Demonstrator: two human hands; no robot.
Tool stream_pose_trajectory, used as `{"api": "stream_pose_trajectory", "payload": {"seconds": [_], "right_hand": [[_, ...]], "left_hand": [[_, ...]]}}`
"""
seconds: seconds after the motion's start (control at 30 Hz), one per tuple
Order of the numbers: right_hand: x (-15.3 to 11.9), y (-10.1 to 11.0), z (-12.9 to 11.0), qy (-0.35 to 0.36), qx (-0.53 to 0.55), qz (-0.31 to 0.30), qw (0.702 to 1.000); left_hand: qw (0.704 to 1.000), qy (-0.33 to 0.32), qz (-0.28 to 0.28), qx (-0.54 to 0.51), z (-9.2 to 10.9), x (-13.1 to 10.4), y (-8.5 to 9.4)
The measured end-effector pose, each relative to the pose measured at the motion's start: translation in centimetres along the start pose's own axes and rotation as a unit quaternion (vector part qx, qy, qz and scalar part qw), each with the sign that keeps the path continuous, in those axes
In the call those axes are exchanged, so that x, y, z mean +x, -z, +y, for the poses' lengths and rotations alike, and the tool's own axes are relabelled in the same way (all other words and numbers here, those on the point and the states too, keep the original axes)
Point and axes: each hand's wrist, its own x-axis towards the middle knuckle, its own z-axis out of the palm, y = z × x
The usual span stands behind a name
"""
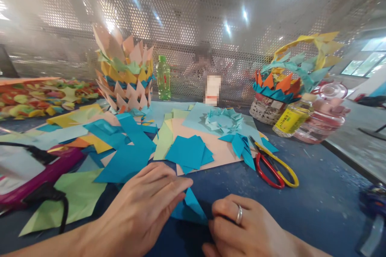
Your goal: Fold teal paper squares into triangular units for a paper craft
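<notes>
A small folded piece of blue paper [194, 207] stands tilted just above the dark blue tabletop, between my two hands. My left hand [144, 204] has its fingers pressed together, with the thumb below them, and grips the paper's left side, hiding part of it. Curled at the right corner is my right hand [241, 227], with a ring on one finger; it pinches the paper there. Straight ahead lies a small pile of blue paper squares [189, 151]. To its right are several folded blue paper pieces [241, 148] and scissors [274, 164] with red and yellow handles.
A purple glue gun [45, 176] with a black cord lies left on green paper [69, 196]. Further back stand a layered paper basket [126, 76], a green bottle [163, 80], a light blue paper ring [224, 120], a second basket [267, 108] and a yellow-labelled bottle [291, 118].
</notes>
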Motion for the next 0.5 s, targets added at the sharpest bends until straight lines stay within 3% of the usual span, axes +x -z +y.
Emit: {"api": "stream_pose_trajectory", "payload": {"seconds": [0.17,0.37,0.5], "right_hand": [[0.0,0.1,-0.2,-0.008,0.002,-0.009,1.000],[-0.2,0.1,-0.2,0.001,-0.017,0.002,1.000],[-0.3,0.1,-0.3,-0.009,-0.033,0.005,0.999]], "left_hand": [[0.995,0.046,-0.027,-0.083,-0.2,-0.2,-0.8],[0.977,0.037,-0.141,-0.158,0.3,0.3,-1.8],[0.972,0.061,-0.158,-0.163,0.5,0.5,-1.5]]}}
